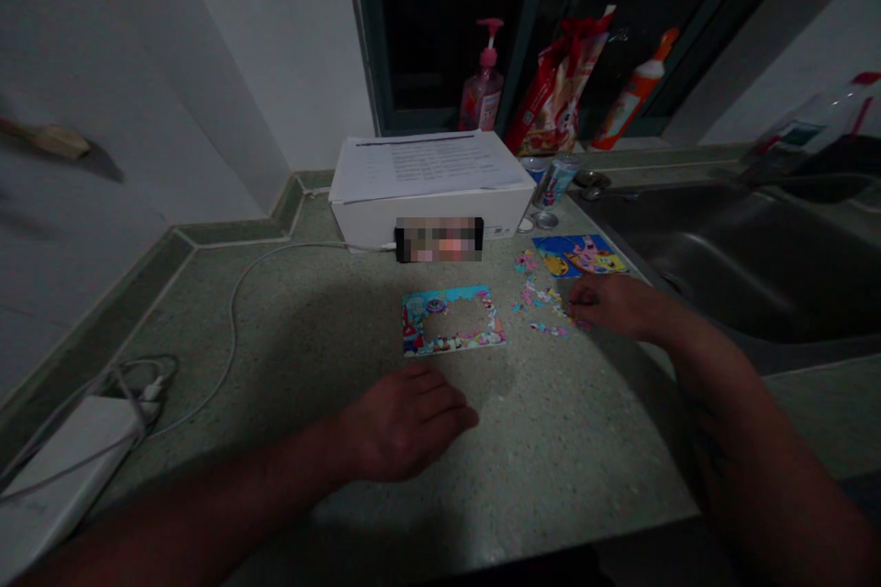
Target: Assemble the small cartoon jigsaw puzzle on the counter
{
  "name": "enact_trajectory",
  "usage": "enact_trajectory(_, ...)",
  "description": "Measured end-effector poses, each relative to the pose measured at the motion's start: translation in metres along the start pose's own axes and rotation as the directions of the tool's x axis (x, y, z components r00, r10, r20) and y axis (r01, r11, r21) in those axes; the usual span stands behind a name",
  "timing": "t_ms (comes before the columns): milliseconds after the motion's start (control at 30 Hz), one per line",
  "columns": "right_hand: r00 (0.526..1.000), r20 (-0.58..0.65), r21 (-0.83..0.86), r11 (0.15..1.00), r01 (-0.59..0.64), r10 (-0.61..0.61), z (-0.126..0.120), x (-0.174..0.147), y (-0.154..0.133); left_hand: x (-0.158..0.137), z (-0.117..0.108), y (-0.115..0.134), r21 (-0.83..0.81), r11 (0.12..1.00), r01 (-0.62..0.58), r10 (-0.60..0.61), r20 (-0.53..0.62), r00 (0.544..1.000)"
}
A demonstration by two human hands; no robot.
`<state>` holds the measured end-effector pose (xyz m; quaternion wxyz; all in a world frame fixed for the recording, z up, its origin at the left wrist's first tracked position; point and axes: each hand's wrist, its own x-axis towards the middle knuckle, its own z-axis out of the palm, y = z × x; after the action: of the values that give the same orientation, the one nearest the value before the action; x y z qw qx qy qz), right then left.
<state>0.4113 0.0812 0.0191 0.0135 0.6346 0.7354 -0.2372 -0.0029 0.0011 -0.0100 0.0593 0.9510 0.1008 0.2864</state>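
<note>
A jigsaw puzzle [454, 292] with a bright cartoon print lies on the counter, its border joined around a bare middle. My left hand [413, 422] rests on the counter just in front of it, fingers curled in and nothing seen in them. To the right of the puzzle, several loose puzzle pieces [539, 295] are scattered. My right hand [609, 304] is at their right edge, its fingertips pinched together; whatever is between them is hidden. Behind that hand lies a blue cartoon picture card [574, 255].
A white box [430, 179] with a printed sheet on top stands behind the puzzle, a phone [439, 240] leaning on it. The phone's cable [232, 312] curves left to a white power strip [75, 449]. Cans [556, 182] stand beside the box. A steel sink [730, 238] is on the right.
</note>
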Motion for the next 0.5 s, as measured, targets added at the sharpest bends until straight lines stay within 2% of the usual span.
enact_trajectory(200,1.000,0.016,0.039,0.999,-0.001,0.001,-0.003,-0.001,-0.005,0.003,-0.002,0.000,-0.025,0.999,-0.026,0.024,-0.065,0.998)
enact_trajectory(500,1.000,-0.003,0.051,0.998,0.024,-0.023,-0.006,-0.004,-0.014,0.004,-0.003,0.000,-0.020,1.000,-0.020,0.019,-0.046,0.999)
